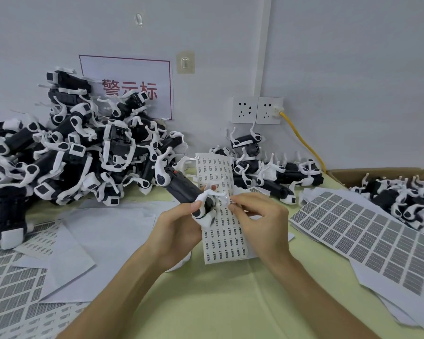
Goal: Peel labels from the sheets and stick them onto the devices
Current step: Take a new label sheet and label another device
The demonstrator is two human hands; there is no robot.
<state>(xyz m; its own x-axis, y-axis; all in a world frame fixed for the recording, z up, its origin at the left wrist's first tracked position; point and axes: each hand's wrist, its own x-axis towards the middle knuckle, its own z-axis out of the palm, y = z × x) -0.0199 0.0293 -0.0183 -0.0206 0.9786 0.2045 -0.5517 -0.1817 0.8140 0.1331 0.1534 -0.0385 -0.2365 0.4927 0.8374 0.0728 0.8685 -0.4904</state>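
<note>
Item 1, device in hand: black cylindrical plastic device with white moulded end fittings (pixel 184 189), held tilted above the middle of the table, its near end towards the person; judged light and rigid, though the thin white prongs look easy to snap; best taken round the black barrel, not by the prongs.

Item 2, left hand (pixel 179 231): fingers curled round the near white end of the device, steadying it.

Item 3, right hand (pixel 257 218): thumb and forefinger pinched together at that same end, on what looks like a small adhesive label (pixel 227 200); it is too small to read; judged flimsy, prone to curl and stick to itself, so best held by 1 corner only and pressed down flat.

Item 4, long white sheet of small black-printed labels (pixel 214 167): lies on the table directly beneath both hands; thin and floppy; several cells near the hands appear already bare.

Item 5, pale yellow-green table (pixel 218 302).

Item 6, sheets of grey rectangular labels (pixel 365 236) stacked to the right; similar loose sheets (pixel 10 277) to the left.

Item 7, large heap of matching black-and-white devices (pixel 71 148) at left, against the wall; a smaller group (pixel 262 167) just behind the label sheet.

Item 8, brown cardboard box (pixel 353 174) at right, holding more devices.

Item 9, wall: white sign with red characters (pixel 132 89); 2 white sockets (pixel 256 110); yellow cable (pixel 301 140) plugged into the right one.
</note>
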